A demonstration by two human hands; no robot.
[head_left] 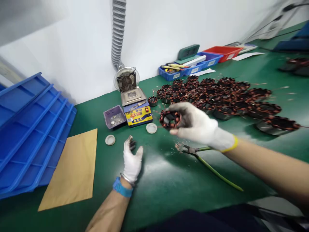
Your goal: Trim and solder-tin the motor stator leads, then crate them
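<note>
My right hand [200, 125], in a white glove, grips a round motor stator [170, 119] wound with copper wire and holds it above the green mat. My left hand [131, 159], also gloved, rests low on the mat with its fingers closed around a small dark piece [131, 141]. Green-handled cutters [205, 161] lie on the mat just under my right wrist, with copper wire scraps [179, 146] at their tip.
Several wound stators [224, 93] are piled at the right. A solder pot [136, 108] with a fan and hose stands at the back, a purple tray [114, 116] and two white caps [151, 128] nearby. Blue trays [29, 129] and a brown envelope [72, 169] lie at left.
</note>
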